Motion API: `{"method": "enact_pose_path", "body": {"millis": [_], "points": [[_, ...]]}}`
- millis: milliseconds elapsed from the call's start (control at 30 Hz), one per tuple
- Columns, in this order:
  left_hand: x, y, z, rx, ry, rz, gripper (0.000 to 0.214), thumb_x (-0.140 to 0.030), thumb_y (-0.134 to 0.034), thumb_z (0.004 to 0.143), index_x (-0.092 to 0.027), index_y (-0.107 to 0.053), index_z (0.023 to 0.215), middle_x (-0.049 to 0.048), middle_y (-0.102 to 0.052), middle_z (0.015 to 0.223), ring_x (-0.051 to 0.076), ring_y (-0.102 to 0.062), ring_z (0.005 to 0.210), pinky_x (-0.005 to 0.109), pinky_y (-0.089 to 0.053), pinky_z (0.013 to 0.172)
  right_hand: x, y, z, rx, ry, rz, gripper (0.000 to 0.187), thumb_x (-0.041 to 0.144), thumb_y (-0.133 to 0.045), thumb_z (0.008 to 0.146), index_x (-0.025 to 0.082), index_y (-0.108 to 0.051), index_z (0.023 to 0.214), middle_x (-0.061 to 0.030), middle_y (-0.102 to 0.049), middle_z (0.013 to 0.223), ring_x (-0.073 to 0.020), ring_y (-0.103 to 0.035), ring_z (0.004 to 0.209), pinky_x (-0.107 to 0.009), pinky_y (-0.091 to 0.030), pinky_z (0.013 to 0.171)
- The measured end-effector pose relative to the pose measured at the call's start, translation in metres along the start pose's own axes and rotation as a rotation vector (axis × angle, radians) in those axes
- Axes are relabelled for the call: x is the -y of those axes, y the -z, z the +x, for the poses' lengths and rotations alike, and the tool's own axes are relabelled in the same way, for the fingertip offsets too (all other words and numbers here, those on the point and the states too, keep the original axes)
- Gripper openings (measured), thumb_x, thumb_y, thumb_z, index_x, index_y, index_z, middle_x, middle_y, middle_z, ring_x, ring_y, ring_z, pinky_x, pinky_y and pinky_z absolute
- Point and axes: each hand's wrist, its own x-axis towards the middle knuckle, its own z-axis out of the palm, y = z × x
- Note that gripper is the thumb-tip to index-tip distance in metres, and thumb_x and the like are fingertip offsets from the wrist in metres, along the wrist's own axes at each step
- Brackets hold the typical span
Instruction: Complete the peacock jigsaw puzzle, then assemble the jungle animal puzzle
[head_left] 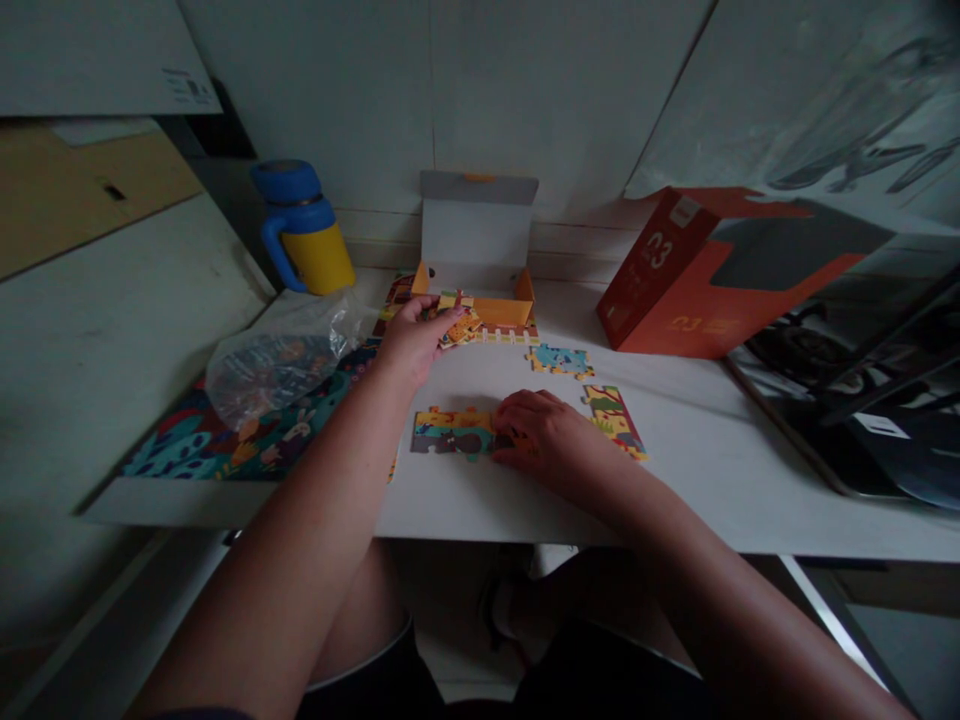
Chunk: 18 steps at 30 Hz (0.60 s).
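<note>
My left hand [416, 335] pinches a few yellow-and-orange jigsaw pieces [463, 325] just in front of an open cardboard box [480, 235]. My right hand [544, 430] is curled down on the table, its fingers gripping a puzzle piece that is mostly hidden beneath them. That spot adjoins the right end of a strip of puzzle [452, 435] in yellow, teal and grey. Beyond my right hand lies a blue animal piece [561, 360]. Another yellow-and-green puzzle section [615, 420] rests to its right, partly behind my wrist.
At left a crinkled clear plastic bag [281, 365] lies on a dark illustrated sheet [225, 435]. Behind stands a blue-and-yellow jug [315, 240]. An orange box [697, 280] occupies the back right, near a black rack [847, 390]. The white table [480, 510] ends close to my lap.
</note>
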Motion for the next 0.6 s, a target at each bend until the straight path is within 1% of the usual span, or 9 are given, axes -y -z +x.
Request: {"method": "enact_pose_path", "body": {"millis": [133, 267, 433, 533, 600], "points": [[0.000, 0.000, 0.000, -0.011, 0.003, -0.010, 0.038, -0.020, -0.091, 0.074, -0.024, -0.065, 0.102, 0.0057, -0.077, 0.108, 0.023, -0.076, 0.096, 0.033, -0.065, 0.069, 0.003, -0.002, -0.001, -0.027, -0.040, -0.010, 0.015, 0.026, -0.082, 0.097, 0.023, -0.075, 0.110, -0.0100, -0.072, 0.120, -0.0303, -0.066, 0.111, -0.050, -0.057, 0.100], [-0.001, -0.001, 0.000, -0.011, 0.004, -0.009, 0.039, -0.020, -0.092, 0.074, -0.023, -0.065, 0.102, 0.0053, -0.077, 0.109, 0.023, -0.076, 0.095, 0.034, -0.065, 0.071, 0.005, -0.004, 0.000, -0.045, -0.082, 0.014, 0.018, 0.026, -0.085, 0.094, 0.023, -0.074, 0.107, -0.0097, -0.071, 0.118, -0.0303, -0.065, 0.110, -0.050, -0.056, 0.099], [-0.001, -0.001, 0.000, -0.006, 0.006, -0.023, 0.043, -0.020, -0.094, 0.071, -0.022, -0.064, 0.102, 0.0039, -0.078, 0.103, 0.021, -0.076, 0.090, 0.033, -0.065, 0.070, -0.002, -0.003, 0.008, -0.028, -0.068, 0.080, 0.026, 0.023, -0.093, 0.086, 0.022, -0.074, 0.104, -0.0074, -0.072, 0.115, -0.0279, -0.066, 0.107, -0.045, -0.055, 0.098], [0.001, 0.000, 0.001, -0.007, -0.008, -0.023, 0.044, -0.022, -0.095, 0.069, -0.022, -0.065, 0.100, 0.0032, -0.078, 0.102, 0.022, -0.077, 0.091, 0.032, -0.064, 0.069, -0.007, -0.003, 0.011, -0.042, -0.056, 0.125, 0.029, 0.023, -0.097, 0.082, 0.023, -0.074, 0.100, -0.0052, -0.073, 0.109, -0.0256, -0.067, 0.101, -0.041, -0.054, 0.094], [0.001, -0.001, 0.001, -0.010, -0.012, -0.027, 0.042, -0.021, -0.094, 0.070, -0.023, -0.065, 0.100, 0.0033, -0.078, 0.101, 0.022, -0.077, 0.091, 0.034, -0.065, 0.069, -0.009, -0.004, 0.014, -0.052, -0.062, 0.146, 0.030, 0.023, -0.099, 0.079, 0.023, -0.074, 0.097, -0.0039, -0.074, 0.105, -0.0246, -0.067, 0.097, -0.039, -0.055, 0.091]]}}
